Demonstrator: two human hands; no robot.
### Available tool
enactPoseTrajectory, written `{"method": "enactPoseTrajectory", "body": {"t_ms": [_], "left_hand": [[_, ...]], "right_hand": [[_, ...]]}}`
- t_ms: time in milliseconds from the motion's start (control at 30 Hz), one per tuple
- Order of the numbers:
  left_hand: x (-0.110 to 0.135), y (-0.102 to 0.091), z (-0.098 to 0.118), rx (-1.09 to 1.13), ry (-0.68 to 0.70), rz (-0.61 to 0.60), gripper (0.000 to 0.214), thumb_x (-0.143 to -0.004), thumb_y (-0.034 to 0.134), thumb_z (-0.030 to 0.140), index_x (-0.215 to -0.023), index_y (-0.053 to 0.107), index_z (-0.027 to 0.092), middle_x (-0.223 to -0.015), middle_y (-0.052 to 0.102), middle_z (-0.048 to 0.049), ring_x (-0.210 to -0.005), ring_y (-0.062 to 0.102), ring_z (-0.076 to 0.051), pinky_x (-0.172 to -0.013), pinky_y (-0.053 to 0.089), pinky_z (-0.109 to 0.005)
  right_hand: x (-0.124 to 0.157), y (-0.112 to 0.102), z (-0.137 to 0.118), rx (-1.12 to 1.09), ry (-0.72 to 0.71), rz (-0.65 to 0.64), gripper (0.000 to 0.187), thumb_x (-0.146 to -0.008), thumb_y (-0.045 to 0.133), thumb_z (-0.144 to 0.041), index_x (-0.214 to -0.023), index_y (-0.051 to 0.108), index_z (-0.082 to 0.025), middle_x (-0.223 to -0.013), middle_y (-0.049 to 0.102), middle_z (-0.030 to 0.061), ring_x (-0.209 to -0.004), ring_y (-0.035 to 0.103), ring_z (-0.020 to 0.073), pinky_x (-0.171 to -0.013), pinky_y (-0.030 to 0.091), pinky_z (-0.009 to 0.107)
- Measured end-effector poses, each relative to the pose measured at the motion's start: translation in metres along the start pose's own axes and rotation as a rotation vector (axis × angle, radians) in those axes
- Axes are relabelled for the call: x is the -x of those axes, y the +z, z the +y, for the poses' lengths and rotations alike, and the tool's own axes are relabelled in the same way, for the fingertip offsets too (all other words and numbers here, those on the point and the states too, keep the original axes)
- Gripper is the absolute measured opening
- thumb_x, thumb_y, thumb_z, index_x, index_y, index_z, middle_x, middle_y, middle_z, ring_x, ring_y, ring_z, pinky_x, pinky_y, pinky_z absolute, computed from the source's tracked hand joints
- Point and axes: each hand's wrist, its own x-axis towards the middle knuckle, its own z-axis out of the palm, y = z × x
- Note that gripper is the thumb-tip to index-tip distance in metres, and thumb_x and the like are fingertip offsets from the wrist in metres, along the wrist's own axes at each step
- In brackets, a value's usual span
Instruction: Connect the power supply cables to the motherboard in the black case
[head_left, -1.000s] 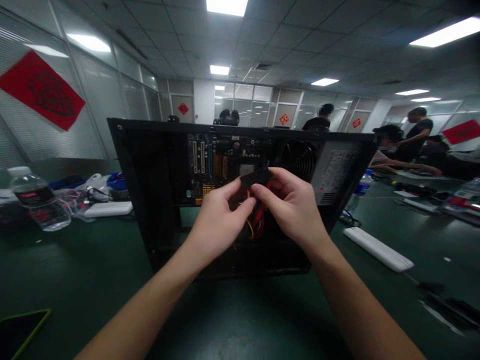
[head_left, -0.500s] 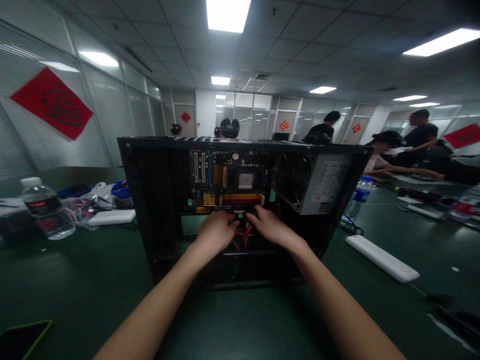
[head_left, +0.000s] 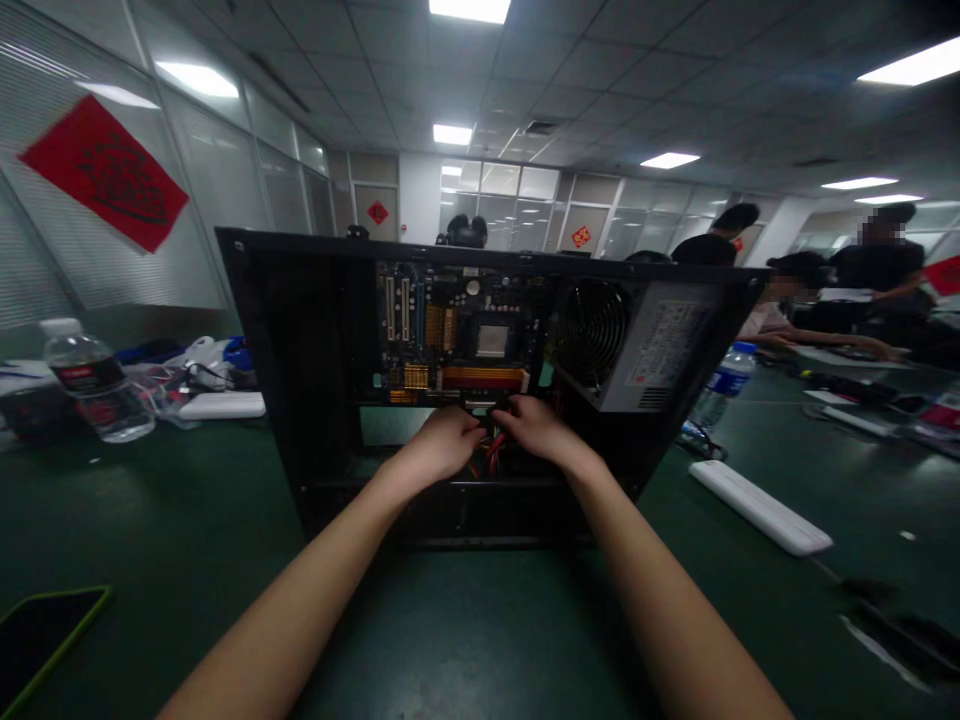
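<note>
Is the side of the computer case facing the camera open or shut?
Open: no panel covers the case; its motherboard and power supply show, and the left hand and right hand reach inside.

Computer case (head_left: 459,517) on the counter (head_left: 480,630), open side nearest. Within it, the motherboard (head_left: 459,345) lies left of the power supply (head_left: 654,350); the left hand (head_left: 442,443) and right hand (head_left: 540,430) are by the motherboard's lower edge, cables (head_left: 493,452) between them. Left of the case: a bottle (head_left: 96,385), a bar (head_left: 223,405) between bottle and case, and, nearer, a phone (head_left: 46,640). Right: a second bottle (head_left: 724,384) and, before it, a second bar (head_left: 760,506).
</note>
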Motion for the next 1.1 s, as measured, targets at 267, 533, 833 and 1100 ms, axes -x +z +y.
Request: {"method": "enactPoseTrajectory", "body": {"t_ms": [267,533,833,1100], "left_hand": [[-0.020,-0.006,0.006,-0.246,-0.268,0.052,0.032,-0.090,0.050,0.031,-0.084,0.077,0.014,-0.075,0.072,-0.0090,-0.072,0.065,-0.019,-0.067,0.043,-0.027],[-0.027,0.005,0.005,-0.329,-0.257,0.146,0.034,-0.088,0.046,0.028,-0.093,0.076,0.012,-0.095,0.074,-0.0165,-0.091,0.069,-0.025,-0.077,0.048,-0.030],[-0.025,0.008,0.008,-0.320,-0.253,0.142,0.032,-0.087,0.046,0.026,-0.089,0.075,0.012,-0.094,0.074,-0.0157,-0.089,0.068,-0.024,-0.078,0.047,-0.029],[-0.022,0.006,0.012,-0.345,-0.246,0.143,0.032,-0.086,0.046,0.025,-0.089,0.075,0.012,-0.091,0.074,-0.0152,-0.086,0.068,-0.024,-0.077,0.047,-0.030]], "right_hand": [[0.009,-0.006,-0.011,0.022,0.011,0.059,0.020,-0.093,0.058,-0.028,-0.092,0.068,-0.010,-0.093,0.072,0.0109,-0.086,0.066,0.0199,-0.067,0.039,0.024],[0.011,-0.009,-0.014,0.023,0.003,0.051,0.020,-0.094,0.057,-0.028,-0.094,0.068,-0.011,-0.096,0.072,0.0107,-0.088,0.066,0.0194,-0.065,0.037,0.023],[0.010,-0.007,-0.013,0.013,-0.012,0.056,0.021,-0.093,0.057,-0.029,-0.094,0.068,-0.011,-0.096,0.072,0.0116,-0.084,0.065,0.0190,-0.064,0.037,0.024],[0.012,-0.010,-0.014,0.003,-0.007,0.041,0.022,-0.093,0.057,-0.030,-0.097,0.069,-0.011,-0.100,0.072,0.0125,-0.088,0.066,0.0196,-0.067,0.037,0.024]]}}
